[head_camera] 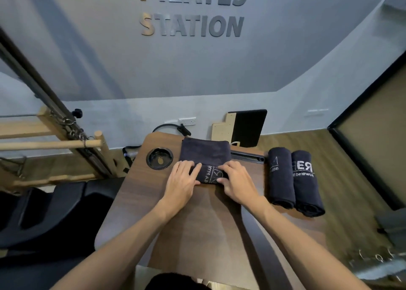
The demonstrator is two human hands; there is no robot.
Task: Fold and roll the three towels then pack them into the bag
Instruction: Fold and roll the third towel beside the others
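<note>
Head view: rolling my third towel on the table, two finished rolls parked to my right.

Both hands sit on the rolled end of the third towel [205, 152]; my left hand [181, 181] has its fingers curved over the roll's left end and my right hand [236, 183] curls round the right end, so I judge the roll stays tight and even across its width. The unrolled part lies flat ahead of my fingers on the table [197, 223], folded narrow. I count three towels: this one, plus the near rolled towel [280, 180] and the far rolled towel [306, 184], touching side by side, kept clear of my working space. No bag is clearly visible, so packing is not yet begun.
</note>
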